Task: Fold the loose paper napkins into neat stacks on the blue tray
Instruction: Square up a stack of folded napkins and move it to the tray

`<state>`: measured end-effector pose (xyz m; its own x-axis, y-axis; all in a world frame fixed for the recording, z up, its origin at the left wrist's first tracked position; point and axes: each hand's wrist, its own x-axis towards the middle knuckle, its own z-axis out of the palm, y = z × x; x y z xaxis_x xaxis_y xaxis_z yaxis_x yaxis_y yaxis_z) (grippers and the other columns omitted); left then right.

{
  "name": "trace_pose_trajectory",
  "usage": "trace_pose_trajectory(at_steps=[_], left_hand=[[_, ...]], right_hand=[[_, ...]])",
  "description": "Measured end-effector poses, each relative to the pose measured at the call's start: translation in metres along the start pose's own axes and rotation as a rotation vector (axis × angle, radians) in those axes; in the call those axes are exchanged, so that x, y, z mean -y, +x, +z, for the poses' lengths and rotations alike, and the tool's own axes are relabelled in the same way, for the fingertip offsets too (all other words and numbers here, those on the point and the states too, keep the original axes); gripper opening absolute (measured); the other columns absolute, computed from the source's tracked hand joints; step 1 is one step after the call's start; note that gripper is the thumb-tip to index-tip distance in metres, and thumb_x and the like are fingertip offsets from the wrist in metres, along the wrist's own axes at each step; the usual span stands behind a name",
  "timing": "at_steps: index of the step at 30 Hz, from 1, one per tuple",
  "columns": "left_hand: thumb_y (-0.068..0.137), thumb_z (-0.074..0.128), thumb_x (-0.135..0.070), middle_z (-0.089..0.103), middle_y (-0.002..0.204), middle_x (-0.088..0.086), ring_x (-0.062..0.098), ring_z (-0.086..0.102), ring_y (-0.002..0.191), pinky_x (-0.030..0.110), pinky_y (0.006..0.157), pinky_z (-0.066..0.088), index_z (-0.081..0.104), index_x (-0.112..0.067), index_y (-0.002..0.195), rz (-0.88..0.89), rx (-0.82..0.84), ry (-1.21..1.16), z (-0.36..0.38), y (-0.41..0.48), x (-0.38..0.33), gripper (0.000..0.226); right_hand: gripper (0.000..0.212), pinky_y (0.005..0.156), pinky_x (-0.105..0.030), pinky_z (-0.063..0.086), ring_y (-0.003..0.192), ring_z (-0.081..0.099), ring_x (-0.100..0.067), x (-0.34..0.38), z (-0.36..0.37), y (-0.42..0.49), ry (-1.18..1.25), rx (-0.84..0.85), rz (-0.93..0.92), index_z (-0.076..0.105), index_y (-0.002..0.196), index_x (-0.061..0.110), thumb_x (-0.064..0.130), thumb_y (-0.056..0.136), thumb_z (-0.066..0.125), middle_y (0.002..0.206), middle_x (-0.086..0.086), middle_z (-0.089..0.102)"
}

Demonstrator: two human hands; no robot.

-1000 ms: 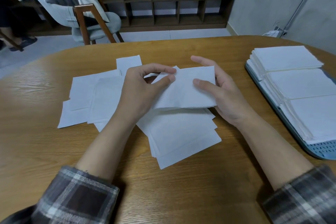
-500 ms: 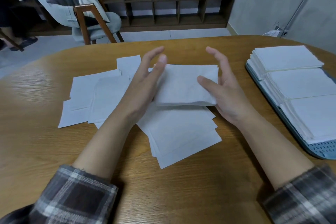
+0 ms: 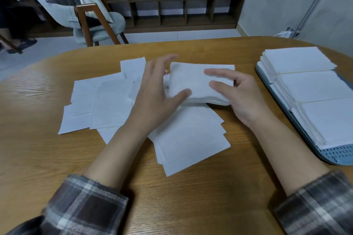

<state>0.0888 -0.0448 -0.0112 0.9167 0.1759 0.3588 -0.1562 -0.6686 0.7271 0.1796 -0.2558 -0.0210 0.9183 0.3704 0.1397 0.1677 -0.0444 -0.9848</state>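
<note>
White loose napkins are lying on the wooden table. We are touching our straight-fingered left hand to the folded napkin and gripping its right edge with our right hand. Neat stacks are sitting on the blue tray.

Both forearms are stretched forward, wrists well apart. The left hand is set edge-on, fingers straight and spread, thumb laid against a napkin. The right hand is curled round its right edge, index finger and thumb laid on top.
</note>
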Motion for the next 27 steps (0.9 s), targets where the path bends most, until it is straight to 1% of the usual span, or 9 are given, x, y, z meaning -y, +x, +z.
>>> trace_pose_trajectory(at_steps=[2, 4, 6, 8, 13, 18, 21, 24, 27], left_hand=[[0.082, 0.088, -0.042, 0.047, 0.135, -0.011, 0.003, 0.048, 0.122, 0.012, 0.097, 0.040, 0.061, -0.035, 0.130, 0.136, 0.061, 0.129, 0.002, -0.002, -0.001, 0.055], [0.078, 0.089, -0.047, 0.059, 0.116, -0.015, 0.002, 0.056, 0.104, 0.013, 0.082, 0.041, 0.070, -0.035, 0.110, 0.132, 0.306, 0.118, 0.003, -0.006, -0.008, 0.039], [0.073, 0.091, -0.054, 0.062, 0.103, -0.017, 0.003, 0.056, 0.097, 0.016, 0.075, 0.041, 0.071, -0.036, 0.099, 0.081, 0.510, 0.140, 0.011, -0.013, -0.013, 0.038], [0.069, 0.091, -0.059, 0.057, 0.103, -0.019, 0.000, 0.052, 0.101, 0.016, 0.079, 0.040, 0.068, -0.038, 0.101, 0.097, 0.572, 0.203, 0.020, -0.018, -0.015, 0.045], [0.076, 0.084, -0.051, 0.054, 0.100, -0.018, 0.002, 0.049, 0.101, 0.030, 0.096, 0.037, 0.064, -0.037, 0.098, 0.177, 0.560, 0.244, 0.027, -0.022, -0.017, 0.033], [0.081, 0.079, -0.024, 0.066, 0.084, -0.014, 0.008, 0.062, 0.085, 0.022, 0.076, 0.046, 0.071, -0.025, 0.085, 0.159, 0.491, 0.100, 0.024, -0.021, -0.020, 0.008], [0.086, 0.075, -0.010, 0.072, 0.080, -0.010, 0.008, 0.069, 0.081, 0.023, 0.080, 0.056, 0.074, -0.021, 0.084, 0.055, 0.428, -0.063, 0.011, -0.016, -0.020, 0.012], [0.091, 0.073, -0.004, 0.069, 0.075, -0.002, 0.009, 0.064, 0.071, 0.024, 0.074, 0.054, 0.077, -0.016, 0.087, -0.011, 0.338, -0.208, -0.004, -0.008, -0.016, 0.013], [0.096, 0.073, -0.007, 0.074, 0.082, 0.000, 0.016, 0.067, 0.076, 0.019, 0.075, 0.051, 0.079, -0.015, 0.091, -0.012, 0.205, -0.257, -0.015, -0.002, -0.009, 0.011]], right_hand=[[0.030, 0.110, -0.021, 0.046, 0.123, 0.061, 0.006, -0.002, -0.003, 0.002, -0.113, -0.099, -0.045, 0.080, 0.116, 0.029, 0.008, 0.096, 0.071, 0.122, 0.021, 0.075], [0.031, 0.103, -0.010, 0.043, 0.123, 0.059, 0.011, -0.001, -0.003, 0.001, -0.135, -0.134, -0.066, 0.080, 0.117, 0.028, 0.007, 0.096, 0.070, 0.122, 0.023, 0.074], [0.031, 0.102, -0.009, 0.042, 0.123, 0.059, 0.011, -0.002, -0.002, 0.001, -0.139, -0.132, -0.068, 0.080, 0.117, 0.028, 0.007, 0.096, 0.070, 0.121, 0.023, 0.074], [0.030, 0.103, -0.010, 0.043, 0.123, 0.059, 0.011, -0.003, -0.001, 0.001, -0.147, -0.121, -0.069, 0.080, 0.117, 0.027, 0.007, 0.097, 0.069, 0.121, 0.023, 0.075], [0.029, 0.101, -0.008, 0.042, 0.123, 0.060, 0.010, -0.004, 0.000, 0.001, -0.152, -0.114, -0.086, 0.080, 0.115, 0.026, 0.007, 0.097, 0.068, 0.119, 0.023, 0.075], [0.030, 0.101, -0.008, 0.041, 0.123, 0.059, 0.011, -0.003, -0.001, 0.001, -0.165, -0.081, -0.097, 0.080, 0.115, 0.027, 0.007, 0.097, 0.067, 0.119, 0.025, 0.075], [0.028, 0.108, -0.022, 0.043, 0.123, 0.061, 0.006, -0.001, 0.000, 0.000, -0.138, -0.030, -0.104, 0.080, 0.113, 0.026, 0.008, 0.098, 0.065, 0.119, 0.021, 0.076], [0.023, 0.113, -0.030, 0.041, 0.123, 0.064, -0.003, 0.003, 0.002, -0.001, -0.038, 0.035, -0.103, 0.082, 0.108, 0.021, 0.022, 0.104, 0.059, 0.118, 0.011, 0.078], [0.034, 0.105, -0.023, 0.043, 0.118, 0.066, -0.008, 0.006, 0.004, -0.005, -0.123, 0.121, -0.175, 0.082, 0.108, 0.019, 0.040, 0.104, 0.055, 0.115, 0.010, 0.078]])
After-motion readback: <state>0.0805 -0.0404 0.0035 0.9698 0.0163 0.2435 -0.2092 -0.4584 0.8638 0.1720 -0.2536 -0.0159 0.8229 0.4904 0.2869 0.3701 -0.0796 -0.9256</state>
